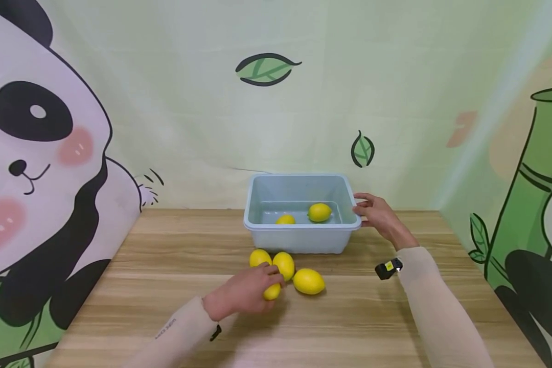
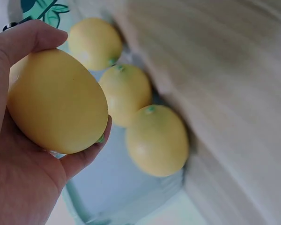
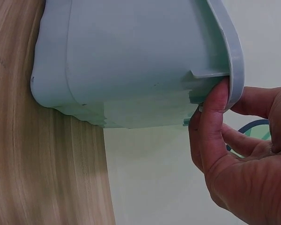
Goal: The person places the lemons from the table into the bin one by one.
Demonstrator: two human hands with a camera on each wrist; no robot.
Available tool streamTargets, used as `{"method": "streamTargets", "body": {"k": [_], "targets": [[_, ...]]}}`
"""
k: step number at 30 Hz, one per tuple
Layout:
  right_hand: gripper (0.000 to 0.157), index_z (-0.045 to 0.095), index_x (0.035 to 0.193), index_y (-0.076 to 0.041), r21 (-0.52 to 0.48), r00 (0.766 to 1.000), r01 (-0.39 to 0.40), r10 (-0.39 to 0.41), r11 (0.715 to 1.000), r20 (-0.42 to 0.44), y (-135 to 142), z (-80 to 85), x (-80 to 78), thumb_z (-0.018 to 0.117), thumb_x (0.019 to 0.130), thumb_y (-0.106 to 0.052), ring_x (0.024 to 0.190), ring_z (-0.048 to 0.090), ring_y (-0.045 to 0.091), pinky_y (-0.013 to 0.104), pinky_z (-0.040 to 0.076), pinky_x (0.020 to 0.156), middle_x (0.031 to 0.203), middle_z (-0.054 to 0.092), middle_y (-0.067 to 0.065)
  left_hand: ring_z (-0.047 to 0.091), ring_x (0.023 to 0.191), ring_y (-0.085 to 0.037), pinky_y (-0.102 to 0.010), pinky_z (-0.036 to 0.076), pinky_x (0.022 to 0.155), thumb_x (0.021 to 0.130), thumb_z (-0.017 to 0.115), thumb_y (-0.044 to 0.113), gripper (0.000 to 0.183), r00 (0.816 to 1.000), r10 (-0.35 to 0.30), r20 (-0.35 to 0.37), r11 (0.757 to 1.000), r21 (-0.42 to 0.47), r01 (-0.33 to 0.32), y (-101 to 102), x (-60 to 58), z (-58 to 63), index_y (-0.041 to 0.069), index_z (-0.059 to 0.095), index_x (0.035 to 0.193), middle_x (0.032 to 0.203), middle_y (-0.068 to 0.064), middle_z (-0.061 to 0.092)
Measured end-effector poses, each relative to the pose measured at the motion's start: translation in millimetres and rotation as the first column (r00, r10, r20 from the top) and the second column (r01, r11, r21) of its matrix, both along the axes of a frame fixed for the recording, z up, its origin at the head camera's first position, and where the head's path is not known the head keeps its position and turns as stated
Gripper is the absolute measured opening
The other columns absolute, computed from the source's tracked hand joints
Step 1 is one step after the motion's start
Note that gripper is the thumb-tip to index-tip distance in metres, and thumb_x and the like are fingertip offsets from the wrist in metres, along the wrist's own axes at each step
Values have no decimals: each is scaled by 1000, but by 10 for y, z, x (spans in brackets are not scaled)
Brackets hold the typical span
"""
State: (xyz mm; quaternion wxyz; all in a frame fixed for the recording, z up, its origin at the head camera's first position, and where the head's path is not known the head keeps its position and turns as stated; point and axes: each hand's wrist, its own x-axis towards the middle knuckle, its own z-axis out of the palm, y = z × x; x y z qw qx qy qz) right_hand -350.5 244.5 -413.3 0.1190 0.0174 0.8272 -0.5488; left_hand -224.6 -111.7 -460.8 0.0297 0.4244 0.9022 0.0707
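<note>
My left hand (image 1: 248, 289) grips a yellow lemon (image 2: 58, 101), thumb on one side and fingers on the other. Just beyond it lie three more lemons on the table, among them one (image 1: 308, 281) to the right of the hand. Behind them stands a light blue plastic basin (image 1: 299, 239), upright, with two lemons inside, one (image 1: 319, 212) toward the right and one partly hidden by the front wall. At the basin's right side, my right hand (image 1: 381, 217) pinches the rim (image 3: 236, 61), its fingers curled under the lip in the right wrist view.
The wooden table (image 1: 188, 240) ends at a wall cloth (image 1: 188, 128) printed with pandas, leaves and bamboo, close behind the basin. A small black camera (image 1: 388, 268) sits at my right wrist.
</note>
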Motion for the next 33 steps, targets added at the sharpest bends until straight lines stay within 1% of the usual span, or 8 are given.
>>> {"method": "streamTargets", "body": {"k": [7,10,14,18,21,26,30,33], "targets": [[55,32,152,-10,-6,1000,11,-11,1000,-8,5,-34,-19,50,101,-15,118,56,34,29,58,81,141,46,23,54,95,-15,-30,50,84,79,74,22,29,1000,-20,-18,999,33,20,-3,-52,177,21,66,107,107,4,61],[56,32,153,-10,-1,1000,13,-13,1000,-9,11,-50,-30,51,100,-15,117,56,34,29,58,81,141,46,23,55,95,-16,-31,51,85,79,74,22,30,1000,-18,-25,999,37,19,4,-86,261,19,66,108,108,2,62],[56,31,153,-10,1,1000,16,-16,1000,-9,15,-60,-36,51,100,-15,119,55,35,30,58,82,141,46,22,55,96,-18,-32,52,84,80,73,20,32,1000,-10,-22,998,69,12,23,-132,418,15,66,111,109,0,61],[56,32,153,-11,-4,1000,17,-17,1000,-7,13,-64,-34,51,101,-16,121,54,36,31,58,84,141,46,22,54,96,-18,-31,52,81,80,73,17,31,999,-13,-30,993,116,17,38,-183,576,12,66,110,106,-1,60],[56,32,153,-11,-11,1000,19,-19,1000,-9,17,-57,-35,51,101,-17,120,55,36,31,58,83,140,46,21,55,95,-19,-31,52,80,81,72,17,28,997,-17,-71,993,118,25,50,-242,677,13,65,108,105,0,60],[55,33,152,-10,-22,1000,16,-17,1000,-17,19,-45,-46,51,101,-16,120,55,35,29,58,82,140,47,22,55,95,-19,-31,52,74,83,72,22,26,992,18,-122,996,92,-7,83,-330,799,17,65,107,105,2,62],[55,32,153,-11,-32,1000,16,-16,999,-8,12,-46,-53,51,101,-16,124,53,37,29,58,82,141,46,22,56,93,-19,-30,51,70,82,73,23,27,990,38,-139,996,89,-26,102,-405,869,16,65,108,103,1,61],[55,33,152,-11,-40,1000,19,-19,999,4,10,-52,-53,51,100,-16,127,51,38,30,58,82,141,46,22,56,91,-19,-30,51,68,82,72,22,27,990,58,-129,994,95,-46,105,-471,911,16,65,108,102,0,61]]}}
